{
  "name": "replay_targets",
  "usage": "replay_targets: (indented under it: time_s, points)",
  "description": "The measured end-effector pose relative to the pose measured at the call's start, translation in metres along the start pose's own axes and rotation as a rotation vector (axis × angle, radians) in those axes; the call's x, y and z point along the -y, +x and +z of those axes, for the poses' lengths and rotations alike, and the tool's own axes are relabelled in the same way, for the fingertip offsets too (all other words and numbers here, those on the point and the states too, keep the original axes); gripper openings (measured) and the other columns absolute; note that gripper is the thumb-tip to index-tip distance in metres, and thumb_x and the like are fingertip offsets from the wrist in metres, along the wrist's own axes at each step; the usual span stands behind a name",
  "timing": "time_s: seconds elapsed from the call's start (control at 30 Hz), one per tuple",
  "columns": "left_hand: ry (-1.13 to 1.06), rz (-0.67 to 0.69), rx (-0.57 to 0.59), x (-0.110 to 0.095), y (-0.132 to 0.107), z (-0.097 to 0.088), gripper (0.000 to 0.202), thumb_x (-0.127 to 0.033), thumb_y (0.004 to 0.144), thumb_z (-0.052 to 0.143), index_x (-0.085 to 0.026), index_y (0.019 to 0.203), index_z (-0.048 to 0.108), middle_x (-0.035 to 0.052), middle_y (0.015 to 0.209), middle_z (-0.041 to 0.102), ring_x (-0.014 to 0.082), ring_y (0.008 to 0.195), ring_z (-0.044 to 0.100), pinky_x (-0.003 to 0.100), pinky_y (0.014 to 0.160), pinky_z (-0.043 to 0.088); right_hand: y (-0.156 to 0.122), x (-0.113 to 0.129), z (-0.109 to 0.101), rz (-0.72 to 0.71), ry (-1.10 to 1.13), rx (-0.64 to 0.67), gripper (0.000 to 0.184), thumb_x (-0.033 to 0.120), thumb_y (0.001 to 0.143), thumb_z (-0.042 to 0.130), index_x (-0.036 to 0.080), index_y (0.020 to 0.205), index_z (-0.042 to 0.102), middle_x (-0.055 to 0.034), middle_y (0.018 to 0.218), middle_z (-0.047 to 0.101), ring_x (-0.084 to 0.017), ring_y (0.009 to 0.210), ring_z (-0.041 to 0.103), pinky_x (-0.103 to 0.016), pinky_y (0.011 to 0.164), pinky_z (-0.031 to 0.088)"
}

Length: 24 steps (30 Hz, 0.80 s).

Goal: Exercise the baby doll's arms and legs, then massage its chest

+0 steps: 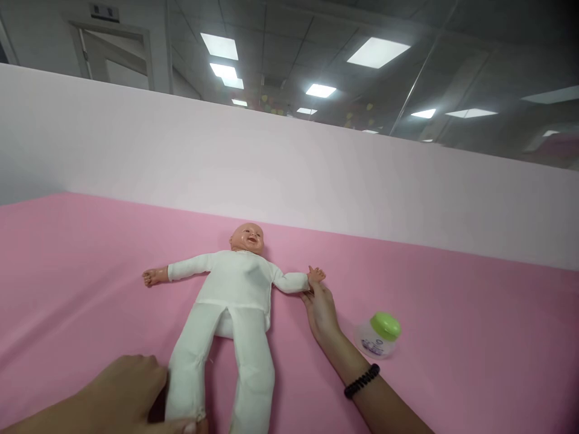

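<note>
A baby doll (237,280) with a white cloth body lies on its back on the pink surface, head away from me and arms spread out. My right hand (322,308) is closed around the doll's wrist on the right side, the thumb just below its small palm. At the lower left, my left hand (131,389) is closed at the end of the doll's left-side leg, its thumb across the ankle. Part of that hand and the doll's feet are cut off by the bottom edge. A clear jar with a green lid (380,334) stands beside my right forearm.
The pink covering (452,337) spreads under everything and has soft creases at the left. Behind the doll's head rises a low white wall (289,175). Beyond it are a glass pane, lit ceiling panels (379,53) and a doorway (115,57).
</note>
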<state>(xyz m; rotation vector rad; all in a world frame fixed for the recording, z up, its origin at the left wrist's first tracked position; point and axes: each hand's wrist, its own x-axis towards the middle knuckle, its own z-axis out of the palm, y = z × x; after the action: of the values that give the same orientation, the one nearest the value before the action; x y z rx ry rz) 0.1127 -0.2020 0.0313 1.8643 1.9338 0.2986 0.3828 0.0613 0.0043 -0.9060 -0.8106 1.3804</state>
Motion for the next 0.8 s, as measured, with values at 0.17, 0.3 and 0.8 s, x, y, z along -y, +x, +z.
replay_targets:
  time_s: [0.17, 0.3, 0.8]
  points:
    - [-0.282, -0.142, 0.072, -0.027, 0.000, -0.015, 0.056, -0.073, 0.075, 0.053, -0.019, 0.075, 0.065, 0.0056, 0.076, 0.066, 0.0214, 0.069, 0.056, 0.029, 0.061, 0.039, 0.005, -0.005, 0.004, -0.027, -0.005, 0.011, 0.065, 0.036, 0.067, 0.073, 0.014, 0.127, 0.064, -0.0072, 0.106, 0.070, -0.019, 0.096, 0.068, -0.026, 0.078, 0.058]
    - [-0.751, -0.254, -0.001, -0.046, -0.016, -0.026, 0.050, -0.060, 0.068, 0.064, -0.022, 0.102, 0.066, 0.0054, 0.083, 0.067, 0.0246, 0.072, 0.061, 0.030, 0.061, 0.046, 0.007, -0.008, 0.007, -0.035, -0.024, -0.001, 0.064, 0.035, 0.066, 0.070, 0.012, 0.125, 0.063, -0.0082, 0.104, 0.070, -0.019, 0.097, 0.068, -0.028, 0.080, 0.058]
    - [-0.621, -0.006, -0.421, -0.056, -0.022, -0.036, 0.069, -0.051, 0.077, 0.069, -0.027, 0.139, 0.047, 0.0041, 0.088, 0.059, 0.0198, 0.075, 0.055, 0.031, 0.069, 0.049, -0.025, -0.001, 0.032, -0.388, -0.206, 0.046, 0.063, 0.044, 0.075, 0.074, 0.016, 0.128, 0.053, -0.0137, 0.128, 0.063, -0.022, 0.106, 0.064, -0.036, 0.090, 0.054]
